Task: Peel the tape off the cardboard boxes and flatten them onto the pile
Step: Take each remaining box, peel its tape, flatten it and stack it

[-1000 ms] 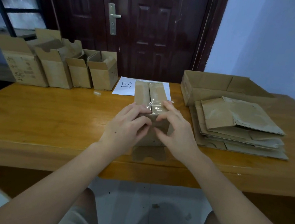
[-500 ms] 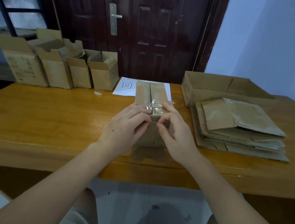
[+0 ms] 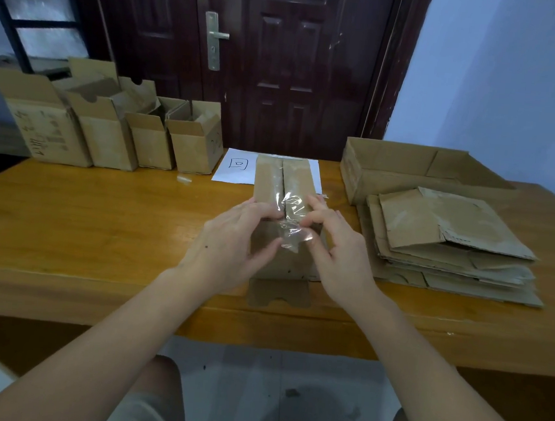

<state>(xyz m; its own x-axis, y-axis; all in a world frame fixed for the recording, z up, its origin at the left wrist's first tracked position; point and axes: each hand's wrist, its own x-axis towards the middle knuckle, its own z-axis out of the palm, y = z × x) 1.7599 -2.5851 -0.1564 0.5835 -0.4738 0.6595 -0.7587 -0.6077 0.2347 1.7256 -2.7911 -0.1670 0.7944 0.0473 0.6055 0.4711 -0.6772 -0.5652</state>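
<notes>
A tall cardboard box point(image 3: 300, 182) lies on its side in the middle of the wooden table point(image 3: 100, 228), its taped seam facing up. A strip of clear tape point(image 3: 291, 226) is partly lifted and crumpled off the seam. My right hand point(image 3: 336, 252) pinches the loose end of the tape between thumb and fingers. My left hand point(image 3: 233, 243) presses against the box's left side, holding it. To the right sits the pile of flattened cardboard point(image 3: 447, 245).
Several open upright boxes point(image 3: 108, 131) line the table's back left. A shallow cardboard tray point(image 3: 407, 168) stands behind the pile. A white sheet of paper point(image 3: 236, 169) lies under the box's far end, and a small tape scrap point(image 3: 184, 179) lies nearby. A dark door is behind.
My right hand has pulled the tape end toward me, lifting more of the strip off the seam. My left hand has stayed on the box.
</notes>
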